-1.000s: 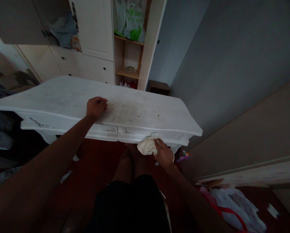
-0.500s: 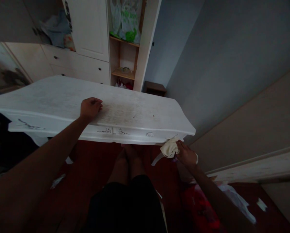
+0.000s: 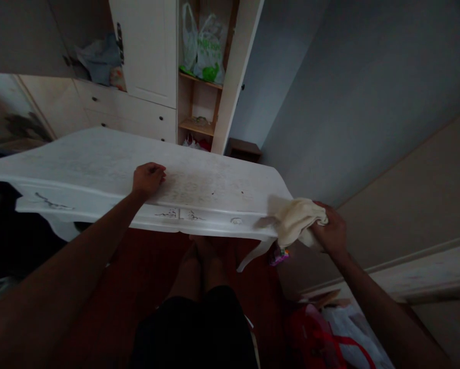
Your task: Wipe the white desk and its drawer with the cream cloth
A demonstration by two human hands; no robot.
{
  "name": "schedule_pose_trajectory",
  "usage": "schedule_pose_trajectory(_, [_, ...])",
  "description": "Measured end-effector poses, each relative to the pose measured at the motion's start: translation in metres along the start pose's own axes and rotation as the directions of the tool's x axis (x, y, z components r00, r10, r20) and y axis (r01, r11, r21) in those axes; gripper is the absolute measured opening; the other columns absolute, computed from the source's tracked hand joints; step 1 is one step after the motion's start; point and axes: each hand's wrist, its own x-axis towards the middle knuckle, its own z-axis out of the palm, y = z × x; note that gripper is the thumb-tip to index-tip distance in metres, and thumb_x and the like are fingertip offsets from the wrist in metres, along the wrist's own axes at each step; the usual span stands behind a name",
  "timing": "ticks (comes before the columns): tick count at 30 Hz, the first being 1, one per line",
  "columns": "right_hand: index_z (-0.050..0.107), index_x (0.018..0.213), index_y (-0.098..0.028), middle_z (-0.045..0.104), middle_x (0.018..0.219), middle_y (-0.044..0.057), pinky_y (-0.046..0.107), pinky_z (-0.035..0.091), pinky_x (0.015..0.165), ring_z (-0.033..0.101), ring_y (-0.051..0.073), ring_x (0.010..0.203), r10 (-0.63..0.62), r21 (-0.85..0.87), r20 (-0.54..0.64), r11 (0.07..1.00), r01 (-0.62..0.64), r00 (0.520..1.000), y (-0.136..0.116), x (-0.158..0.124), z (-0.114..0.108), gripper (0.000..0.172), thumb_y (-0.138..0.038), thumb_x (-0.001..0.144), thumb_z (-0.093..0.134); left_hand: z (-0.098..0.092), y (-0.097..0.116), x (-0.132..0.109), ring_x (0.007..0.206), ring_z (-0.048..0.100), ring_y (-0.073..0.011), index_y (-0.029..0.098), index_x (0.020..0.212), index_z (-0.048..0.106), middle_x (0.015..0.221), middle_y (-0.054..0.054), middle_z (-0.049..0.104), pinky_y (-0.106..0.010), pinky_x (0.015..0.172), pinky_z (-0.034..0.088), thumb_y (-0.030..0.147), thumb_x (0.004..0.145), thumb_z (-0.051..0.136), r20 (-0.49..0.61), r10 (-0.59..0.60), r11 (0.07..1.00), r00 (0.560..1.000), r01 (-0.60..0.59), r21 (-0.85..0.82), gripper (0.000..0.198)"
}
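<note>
A white dressing table or desk [image 3: 230,179] with carved drawer fronts stretches in front of me, its top marked with grey-brown smudges. My left hand [image 3: 148,179] rests on the top near the front edge, fingers curled in with nothing seen in them. At the right front corner, my right hand [image 3: 332,228] grips a cream cloth [image 3: 301,218]. The cloth bunches from the fingers and covers that corner, draping over the edge. Two small dark specks lie on the smudged area.
Behind the table stands a white cabinet [image 3: 148,56] with an open door and plastic bags [image 3: 210,51] on a shelf. A grey wall [image 3: 368,102] closes off the right side. A red bag [image 3: 314,338] and white plastic lie on the floor at lower right.
My right hand has moved up and to the right with the cloth, from below the table's edge to its corner. My left hand stays on the top. The view has shifted slightly.
</note>
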Motion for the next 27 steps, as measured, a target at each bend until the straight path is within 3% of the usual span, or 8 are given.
schedule_pose_trajectory(3, [0.07, 0.112, -0.02, 0.074, 0.108, 0.01, 0.045, 0.054, 0.089, 0.068, 0.026, 0.096, 0.038, 0.021, -0.133, 0.999, -0.035, 0.99, -0.019, 0.045, 0.015, 0.041, -0.038, 0.076, 0.063, -0.001, -0.002, 0.001, 0.057, 0.061, -0.0128, 0.017, 0.08, 0.069, 0.066, -0.001, 0.066, -0.023, 0.056, 0.051, 0.02, 0.074, 0.057, 0.01, 0.018, 1.0, 1.0, -0.018, 0.005, 0.013])
schedule_pose_trajectory(8, [0.066, 0.116, -0.019, 0.07, 0.115, 0.011, 0.048, 0.047, 0.1, 0.063, 0.028, 0.108, 0.008, 0.05, -0.176, 0.999, 0.001, 0.984, -0.056, 0.111, 0.071, 0.042, -0.038, 0.08, 0.06, -0.002, -0.002, 0.002, 0.055, 0.061, -0.0127, 0.016, 0.078, 0.068, 0.065, 0.0, 0.065, -0.024, 0.057, 0.051, 0.019, 0.072, 0.056, 0.014, 0.019, 1.0, 1.0, -0.019, -0.025, 0.014])
schedule_pose_trajectory(11, [0.061, 0.126, -0.02, 0.064, 0.126, 0.013, 0.047, 0.046, 0.103, 0.058, 0.029, 0.118, 0.032, 0.025, -0.059, 0.999, -0.031, 0.998, -0.082, 0.131, 0.111, 0.047, -0.037, 0.082, 0.06, -0.002, -0.003, 0.002, 0.055, 0.062, -0.013, 0.016, 0.077, 0.068, 0.064, 0.0, 0.065, -0.023, 0.057, 0.051, 0.02, 0.071, 0.057, 0.01, 0.025, 0.999, 1.0, -0.024, -0.034, 0.013])
schedule_pose_trajectory(14, [0.055, 0.136, -0.02, 0.058, 0.134, 0.014, 0.045, 0.047, 0.102, 0.056, 0.03, 0.121, 0.077, 0.008, 0.11, 0.997, -0.078, 0.991, -0.109, 0.13, 0.15, 0.057, -0.036, 0.081, 0.062, -0.002, -0.005, 0.003, 0.055, 0.062, -0.0134, 0.017, 0.078, 0.069, 0.063, 0.0, 0.065, -0.023, 0.056, 0.05, 0.022, 0.072, 0.057, 0.021, 0.037, 0.999, 0.999, -0.036, -0.038, 0.014])
schedule_pose_trajectory(16, [0.051, 0.14, -0.02, 0.054, 0.139, 0.014, 0.043, 0.047, 0.103, 0.057, 0.03, 0.122, 0.094, 0.001, 0.247, 0.995, -0.098, 0.964, -0.123, 0.12, 0.174, 0.062, -0.037, 0.082, 0.063, -0.002, -0.007, 0.004, 0.055, 0.062, -0.0136, 0.017, 0.079, 0.069, 0.062, 0.0, 0.065, -0.023, 0.056, 0.05, 0.022, 0.071, 0.057, 0.025, 0.039, 0.999, 0.999, -0.038, -0.034, 0.016])
schedule_pose_trajectory(19, [0.049, 0.143, -0.023, 0.053, 0.142, 0.012, 0.042, 0.045, 0.105, 0.056, 0.029, 0.125, 0.08, -0.011, 0.456, 0.996, -0.084, 0.887, -0.135, 0.103, 0.2, 0.063, -0.04, 0.083, 0.064, -0.003, -0.009, 0.005, 0.055, 0.063, -0.0142, 0.017, 0.08, 0.07, 0.063, 0.0, 0.066, -0.024, 0.055, 0.05, 0.022, 0.071, 0.056, 0.029, 0.043, 0.999, 0.999, -0.042, -0.014, 0.017])
schedule_pose_trajectory(23, [0.047, 0.145, -0.022, 0.052, 0.146, 0.013, 0.046, 0.036, 0.114, 0.05, 0.031, 0.133, -0.015, 0.137, 0.556, 0.988, -0.073, 0.831, -0.127, 0.099, 0.21, 0.07, -0.045, 0.083, 0.068, -0.003, -0.012, 0.008, 0.056, 0.064, -0.0152, 0.017, 0.08, 0.07, 0.063, 0.0, 0.067, -0.025, 0.055, 0.05, 0.023, 0.071, 0.056, 0.041, 0.041, 0.999, 0.998, -0.041, -0.011, 0.018])
schedule_pose_trajectory(27, [0.044, 0.149, -0.02, 0.044, 0.154, 0.015, 0.048, 0.029, 0.119, 0.04, 0.031, 0.142, -0.165, 0.428, 0.645, 0.887, -0.174, 0.746, -0.095, 0.113, 0.196, 0.091, -0.054, 0.072, 0.079, -0.003, -0.011, 0.008, 0.057, 0.064, -0.0156, 0.017, 0.081, 0.071, 0.065, -0.001, 0.069, -0.026, 0.057, 0.051, 0.023, 0.071, 0.057, 0.032, 0.048, 0.999, 0.998, -0.049, 0.004, 0.019])
